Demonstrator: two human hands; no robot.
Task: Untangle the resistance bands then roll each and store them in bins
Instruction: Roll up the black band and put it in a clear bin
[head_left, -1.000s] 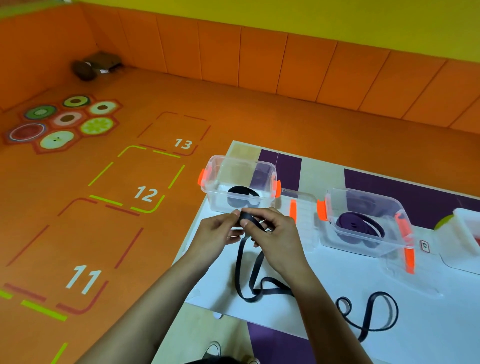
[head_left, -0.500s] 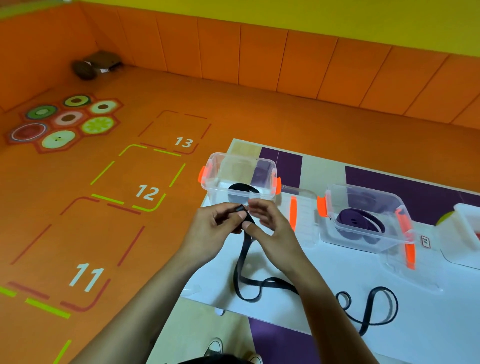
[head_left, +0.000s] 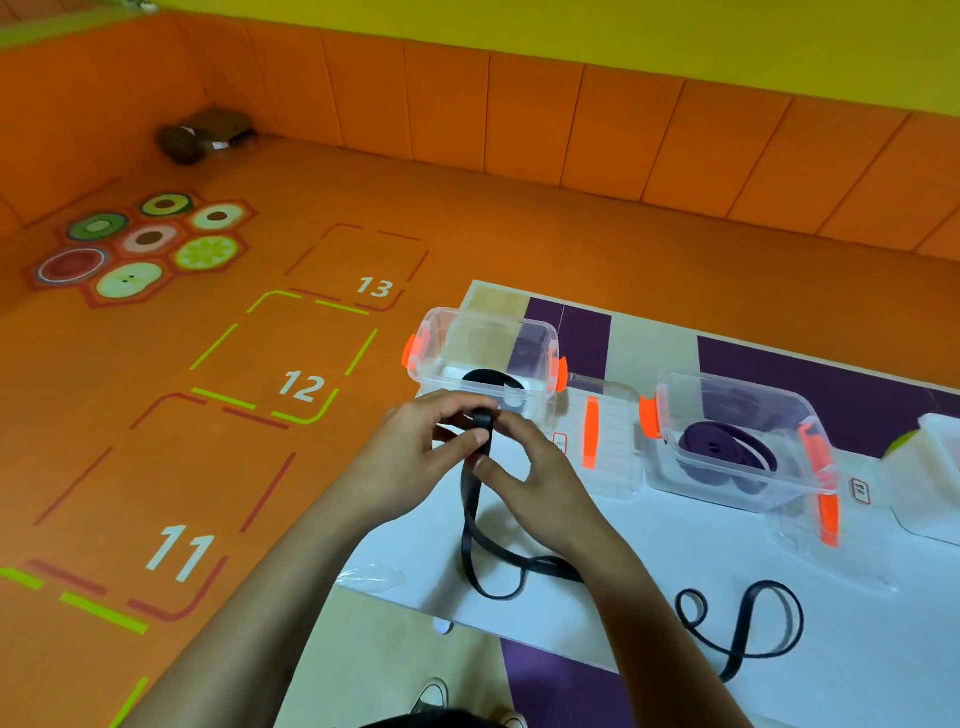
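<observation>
Just pinching the top end of the black band (head_left: 470, 512) with left hand (head_left: 415, 457) and right hand (head_left: 540, 483) together, held up right in front of the leftmost bin (head_left: 457, 348), probably to get the roll started tight, leaving the rest trailing loose over the near desk (head_left: 649, 561).

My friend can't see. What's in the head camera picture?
A left hand and a right hand pinch the rolled end of a black band trailing onto a white table. Behind, a clear bin holds a black roll; a second bin holds a purple roll.
</observation>
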